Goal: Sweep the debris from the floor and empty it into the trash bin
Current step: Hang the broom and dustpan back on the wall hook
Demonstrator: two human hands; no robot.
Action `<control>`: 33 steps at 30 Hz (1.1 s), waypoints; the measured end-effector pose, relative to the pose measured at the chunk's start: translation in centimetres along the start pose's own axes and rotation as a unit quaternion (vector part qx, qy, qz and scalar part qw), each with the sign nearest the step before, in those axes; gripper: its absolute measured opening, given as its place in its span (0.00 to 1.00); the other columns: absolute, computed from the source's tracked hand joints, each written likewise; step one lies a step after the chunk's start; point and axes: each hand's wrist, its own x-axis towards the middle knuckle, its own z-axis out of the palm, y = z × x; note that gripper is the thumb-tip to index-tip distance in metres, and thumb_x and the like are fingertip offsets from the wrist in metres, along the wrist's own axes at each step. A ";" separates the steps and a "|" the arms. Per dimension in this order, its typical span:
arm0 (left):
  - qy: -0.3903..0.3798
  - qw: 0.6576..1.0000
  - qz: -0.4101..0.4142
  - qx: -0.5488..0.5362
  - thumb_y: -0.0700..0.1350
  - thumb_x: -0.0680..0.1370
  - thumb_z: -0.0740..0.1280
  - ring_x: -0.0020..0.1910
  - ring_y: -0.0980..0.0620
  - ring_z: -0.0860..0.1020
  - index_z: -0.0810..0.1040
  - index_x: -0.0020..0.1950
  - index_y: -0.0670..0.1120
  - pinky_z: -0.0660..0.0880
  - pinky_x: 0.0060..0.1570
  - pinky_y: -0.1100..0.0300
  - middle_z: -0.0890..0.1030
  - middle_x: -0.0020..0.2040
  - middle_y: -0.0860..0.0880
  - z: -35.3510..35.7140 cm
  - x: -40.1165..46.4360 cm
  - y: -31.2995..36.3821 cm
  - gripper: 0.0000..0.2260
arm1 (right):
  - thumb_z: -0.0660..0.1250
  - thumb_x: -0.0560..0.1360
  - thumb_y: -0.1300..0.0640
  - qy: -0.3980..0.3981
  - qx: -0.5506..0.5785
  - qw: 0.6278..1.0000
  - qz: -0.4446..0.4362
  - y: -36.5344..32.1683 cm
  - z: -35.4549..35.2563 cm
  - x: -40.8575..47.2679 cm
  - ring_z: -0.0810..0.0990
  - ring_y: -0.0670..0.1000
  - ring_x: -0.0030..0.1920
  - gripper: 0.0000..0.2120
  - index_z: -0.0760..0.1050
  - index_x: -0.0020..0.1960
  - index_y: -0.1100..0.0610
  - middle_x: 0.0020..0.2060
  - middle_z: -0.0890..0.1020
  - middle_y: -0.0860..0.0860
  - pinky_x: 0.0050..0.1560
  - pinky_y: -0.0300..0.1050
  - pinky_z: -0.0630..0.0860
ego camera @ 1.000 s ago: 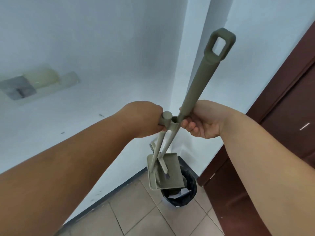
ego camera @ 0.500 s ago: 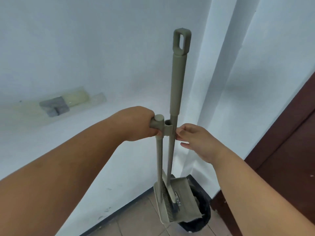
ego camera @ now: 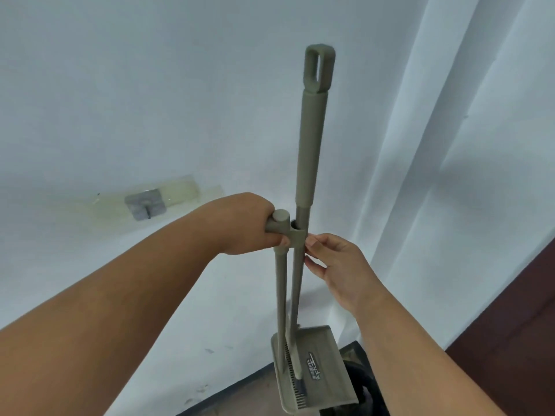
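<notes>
Swung upright into the dustpan handle's clip, the broom (ego camera: 309, 151) now stands docked; left hand (ego camera: 249, 223) clamps the dustpan handle (ego camera: 280, 280), right hand (ego camera: 339, 265) loose-fingered beside it; dustpan (ego camera: 318, 376) hangs over the trash bin (ego camera: 357, 373), emptying seemingly finished.

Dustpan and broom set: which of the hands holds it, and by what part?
The left hand grips the dustpan handle by its top end. The right hand only touches the broom handle with its fingertips, at the clip.
</notes>
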 end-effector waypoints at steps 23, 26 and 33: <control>0.016 0.996 -0.084 -0.003 0.61 0.73 0.65 0.31 0.54 0.72 0.68 0.32 0.51 0.67 0.32 0.59 0.73 0.31 0.52 -2.5 -6.1 -6.5 0.17 | 0.64 0.76 0.70 -0.182 -0.120 0.975 -0.039 -0.2 6.6 1.7 0.84 0.51 0.50 0.12 0.81 0.45 0.55 0.44 0.86 0.50 0.57 0.48 0.79; 0.019 0.997 -0.080 -0.003 0.61 0.72 0.66 0.32 0.53 0.72 0.69 0.33 0.51 0.65 0.31 0.60 0.73 0.31 0.52 -3.0 -7.0 -7.1 0.16 | 0.66 0.73 0.72 -0.228 -0.173 0.956 -0.059 -1.0 7.5 1.9 0.84 0.47 0.47 0.14 0.79 0.49 0.54 0.45 0.85 0.49 0.51 0.39 0.79; 0.025 0.998 -0.060 0.022 0.60 0.72 0.66 0.32 0.56 0.71 0.69 0.34 0.51 0.67 0.33 0.60 0.73 0.32 0.53 -3.8 -7.8 -8.0 0.16 | 0.70 0.73 0.66 -0.277 -0.240 0.925 -0.096 -1.0 10.7 1.6 0.82 0.41 0.47 0.09 0.81 0.49 0.55 0.42 0.84 0.43 0.54 0.34 0.77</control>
